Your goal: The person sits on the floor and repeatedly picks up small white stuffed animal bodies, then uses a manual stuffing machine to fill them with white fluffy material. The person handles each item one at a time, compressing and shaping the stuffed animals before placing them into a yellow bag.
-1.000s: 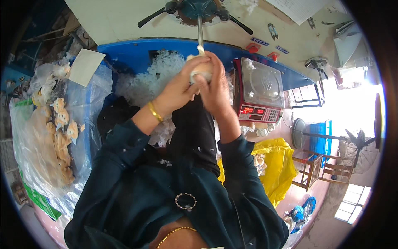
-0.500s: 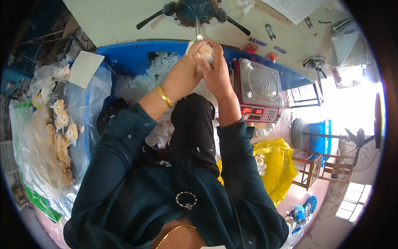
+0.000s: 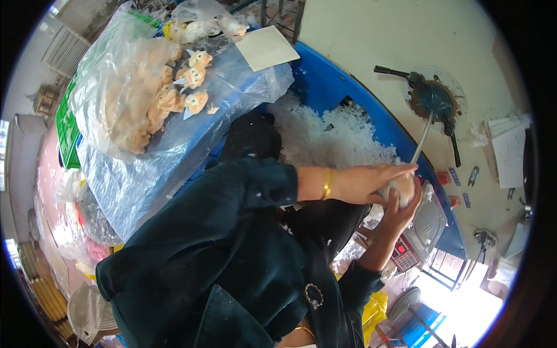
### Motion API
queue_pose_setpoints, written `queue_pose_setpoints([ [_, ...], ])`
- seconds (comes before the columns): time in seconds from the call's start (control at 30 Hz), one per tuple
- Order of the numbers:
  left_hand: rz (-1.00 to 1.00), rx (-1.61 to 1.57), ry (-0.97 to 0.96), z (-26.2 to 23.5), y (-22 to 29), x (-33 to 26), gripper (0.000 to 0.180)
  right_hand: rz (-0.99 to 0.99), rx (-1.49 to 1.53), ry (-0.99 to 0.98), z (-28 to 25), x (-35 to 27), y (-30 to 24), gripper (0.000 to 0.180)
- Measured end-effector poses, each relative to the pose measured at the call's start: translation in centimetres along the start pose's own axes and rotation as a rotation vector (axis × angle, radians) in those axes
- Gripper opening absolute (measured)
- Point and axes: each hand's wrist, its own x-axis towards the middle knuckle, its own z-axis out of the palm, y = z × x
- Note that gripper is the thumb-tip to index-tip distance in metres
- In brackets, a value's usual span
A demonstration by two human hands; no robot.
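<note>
A small pale plush piece point(image 3: 400, 187) is cupped between my two hands at the tip of a thin metal tube point(image 3: 422, 140). My left hand point(image 3: 368, 181), with a gold bangle at its wrist, presses on it from the left, fingers stretched along it toward the tube. My right hand point(image 3: 399, 216) wraps round it from below and the right. Much of the piece is hidden by my fingers, so its shape cannot be made out. The tube comes out of a dark round fitting point(image 3: 434, 100) with black handles, set in the pale panel.
White fluffy stuffing point(image 3: 325, 136) lies in a blue-edged trough point(image 3: 325, 75) before me. On my left, clear plastic bags point(image 3: 110, 98) hold several orange plush toys point(image 3: 194, 75) beside a cardboard sheet point(image 3: 267, 47). A digital scale point(image 3: 426, 223) stands right of my hands.
The view has swung to the left, so the bags of toys show more fully and my hands appear farther right. Both hands still hold the plush piece at the tube.
</note>
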Motion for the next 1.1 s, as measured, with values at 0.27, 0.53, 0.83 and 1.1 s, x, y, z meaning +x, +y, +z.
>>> queue_pose_setpoints([
  [0.27, -0.978, 1.485, 0.492, -23.6, -7.1, -21.8, 0.05, 1.053, -0.988, -0.641, -20.2, -13.7, 11.0, 0.058],
  [0.53, -0.75, 1.106, 0.551, -24.0, -7.7, -21.7, 0.03, 0.485, -0.221, -0.391, -6.9, -6.4, 3.0, 0.022],
  [0.83, -0.273, 0.331, 0.392, -3.9, 0.9, -4.9, 0.048, 0.057, 0.279, -0.124, 10.2, -0.2, -3.9, 0.022],
  [1.1, -0.458, -0.318, 0.171, -3.9, 0.0, -2.5, 0.023, 0.141, 0.471, -0.296, 3.7, 0.4, -0.4, 0.016],
])
